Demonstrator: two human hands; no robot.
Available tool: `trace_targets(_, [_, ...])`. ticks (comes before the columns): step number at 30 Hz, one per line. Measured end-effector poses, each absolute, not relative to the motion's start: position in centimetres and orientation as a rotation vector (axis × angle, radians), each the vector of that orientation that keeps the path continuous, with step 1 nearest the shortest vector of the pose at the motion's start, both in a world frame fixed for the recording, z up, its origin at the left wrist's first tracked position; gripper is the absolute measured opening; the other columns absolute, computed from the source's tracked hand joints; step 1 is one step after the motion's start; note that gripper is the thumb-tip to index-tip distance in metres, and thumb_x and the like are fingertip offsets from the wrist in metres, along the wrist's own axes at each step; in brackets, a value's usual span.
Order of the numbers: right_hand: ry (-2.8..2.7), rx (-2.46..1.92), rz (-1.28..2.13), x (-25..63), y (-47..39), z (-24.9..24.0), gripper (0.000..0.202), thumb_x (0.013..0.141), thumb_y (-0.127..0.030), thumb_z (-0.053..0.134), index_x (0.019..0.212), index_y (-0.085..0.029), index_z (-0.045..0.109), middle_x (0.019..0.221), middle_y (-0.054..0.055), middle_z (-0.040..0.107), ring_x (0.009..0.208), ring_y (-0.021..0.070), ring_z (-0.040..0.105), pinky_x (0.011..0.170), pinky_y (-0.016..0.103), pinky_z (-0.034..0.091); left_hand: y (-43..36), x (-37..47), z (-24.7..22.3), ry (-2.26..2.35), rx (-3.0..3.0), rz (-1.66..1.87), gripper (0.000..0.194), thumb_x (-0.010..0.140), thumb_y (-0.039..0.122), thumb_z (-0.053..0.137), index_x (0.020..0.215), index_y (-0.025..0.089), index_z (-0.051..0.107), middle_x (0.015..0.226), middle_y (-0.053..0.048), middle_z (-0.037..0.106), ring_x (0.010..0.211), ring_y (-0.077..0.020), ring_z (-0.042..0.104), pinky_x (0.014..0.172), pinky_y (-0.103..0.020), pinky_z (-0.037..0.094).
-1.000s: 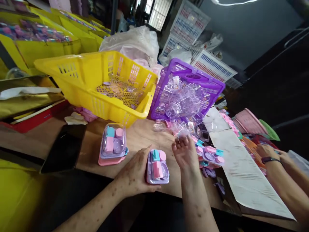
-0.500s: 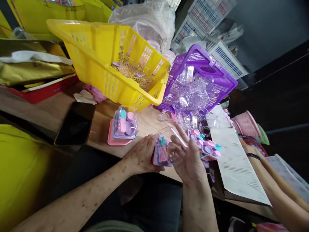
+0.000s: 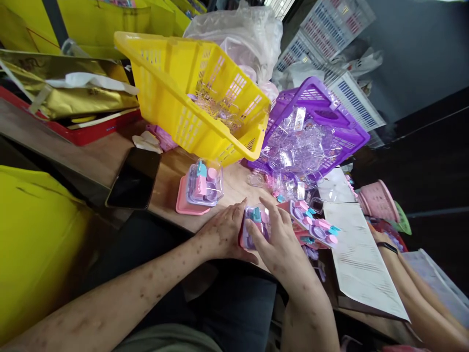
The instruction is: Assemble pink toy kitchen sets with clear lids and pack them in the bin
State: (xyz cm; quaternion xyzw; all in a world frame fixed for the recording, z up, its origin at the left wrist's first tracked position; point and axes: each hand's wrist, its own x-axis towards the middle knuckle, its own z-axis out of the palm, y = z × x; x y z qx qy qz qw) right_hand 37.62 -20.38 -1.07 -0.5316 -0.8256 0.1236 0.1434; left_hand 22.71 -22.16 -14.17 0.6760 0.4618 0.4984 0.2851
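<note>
At the table's near edge sits a toy set (image 3: 255, 215) of small purple, pink and teal pieces on a pink base, under a clear plastic cover (image 3: 264, 232). My left hand (image 3: 224, 233) grips its left side, fingers wrapped around the base. From the right, my right hand (image 3: 282, 238) holds the clear cover down over the pieces, thumb on top and fingers along the far side. A second covered toy set (image 3: 203, 186) stands to the left on its pink base. Right of my right hand are several uncovered toy sets (image 3: 317, 231), stacked and partly hidden.
Behind stand a yellow basket (image 3: 164, 110) and a purple basket (image 3: 351, 134) with many clear covers. A black phone (image 3: 134, 179) lies at left, near a red tray (image 3: 86, 134). A co-worker's forearm (image 3: 403, 278) reaches in at right, beyond a cardboard flap (image 3: 361, 254).
My right hand has brought the clear cover down onto the toy set, where before it was tilted above it. My left hand stays on the set; the view has shifted slightly.
</note>
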Motion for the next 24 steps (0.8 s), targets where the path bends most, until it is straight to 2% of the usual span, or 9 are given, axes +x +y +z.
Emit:
trace_targets(3, [-2.478, -1.391, 0.239, 37.6, -20.1, -1.8, 0.062, 0.104, -0.05, 0.064, 0.161, -0.026, 0.058, 0.159, 0.022, 0.057, 0.153, 0.0474, 0.051, 0.125, 0.079, 0.043, -22.3, 22.2, -13.7, 1.201, 1.802, 1.31, 0.128, 0.074, 0.067, 0.098, 0.167, 0.014, 0.028, 0.165, -0.032, 0.052, 0.154, -0.0497, 0.057, 0.124, -0.071, 0.051])
trace_targets(6, [-2.544, -1.267, 0.194, 38.1, -19.8, -1.8, 0.056, 0.103, -0.045, 0.067, 0.156, -0.031, 0.061, 0.155, 0.02, 0.06, 0.148, 0.0482, 0.054, 0.122, 0.079, 0.047, -22.3, 21.9, -13.4, 1.174, 1.774, 1.326, 0.116, 0.078, 0.068, 0.095, 0.162, 0.016, 0.034, 0.156, -0.027, 0.06, 0.147, -0.0468, 0.064, 0.121, -0.067, 0.054])
trace_targets(10, [-2.589, -1.326, 0.123, 37.7, -19.5, -1.4, 0.055, 0.102, -0.043, 0.066, 0.154, -0.028, 0.059, 0.15, 0.022, 0.061, 0.14, 0.0502, 0.059, 0.115, 0.079, 0.052, -22.1, 21.8, -13.3, 1.135, 1.769, 1.363, 0.113, 0.077, 0.07, 0.096, 0.157, 0.015, 0.038, 0.15, -0.026, 0.063, 0.141, -0.047, 0.067, 0.118, -0.067, 0.056])
trace_targets(16, [-2.715, -1.474, -0.051, 36.1, -19.6, -0.8, 0.058, 0.107, -0.035, 0.05, 0.16, -0.014, 0.048, 0.145, 0.029, 0.059, 0.136, 0.0479, 0.063, 0.111, 0.074, 0.057, -21.9, 22.0, -13.8, 1.124, 1.777, 1.366, 0.111, 0.077, 0.071, 0.095, 0.155, 0.018, 0.037, 0.151, -0.025, 0.062, 0.141, -0.048, 0.066, 0.117, -0.068, 0.056])
trace_targets(19, [-2.682, -1.479, -0.173, 35.6, -20.0, -1.2, 0.058, 0.105, -0.032, 0.05, 0.159, -0.012, 0.049, 0.144, 0.028, 0.059, 0.139, 0.0475, 0.061, 0.112, 0.071, 0.057, -21.9, 22.1, -14.0, 1.112, 1.801, 1.36, 0.111, 0.077, 0.065, 0.097, 0.156, 0.02, 0.033, 0.154, -0.026, 0.059, 0.145, -0.0481, 0.062, 0.12, -0.069, 0.053])
trace_targets(24, [-2.66, -1.468, -0.297, 35.0, -20.6, -2.0, 0.06, 0.103, -0.027, 0.049, 0.158, -0.001, 0.05, 0.143, 0.033, 0.058, 0.141, 0.0482, 0.058, 0.116, 0.068, 0.054, -21.9, 22.1, -14.4, 1.127, 1.858, 1.374, 0.111, 0.079, 0.058, 0.096, 0.158, 0.017, 0.03, 0.154, -0.028, 0.058, 0.145, -0.0482, 0.062, 0.122, -0.067, 0.053])
